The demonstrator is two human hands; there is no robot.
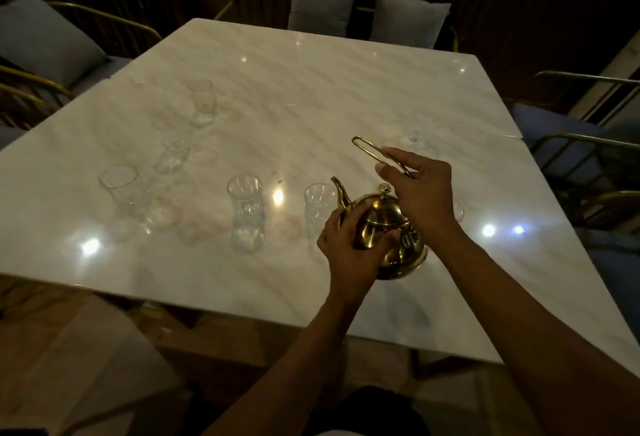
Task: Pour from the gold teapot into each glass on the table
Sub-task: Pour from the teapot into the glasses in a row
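Note:
The gold teapot (384, 224) is near the table's front right, its spout pointing left toward a clear glass (318, 208). My right hand (420, 193) grips the teapot's wire handle, which is swung up. My left hand (349, 245) is curled round the teapot's body on its left side. Several more clear glasses stand to the left: one (246, 213) in the middle front, one (123, 189) at the far left, one (171, 148) behind it and one (201, 101) farther back. Another glass (415, 139) shows faintly behind my right hand.
The white marble table (311, 89) carries bright light reflections. Chairs with gold frames and grey cushions (322, 2) surround it on the far, left and right sides. The table's front edge runs just below my forearms.

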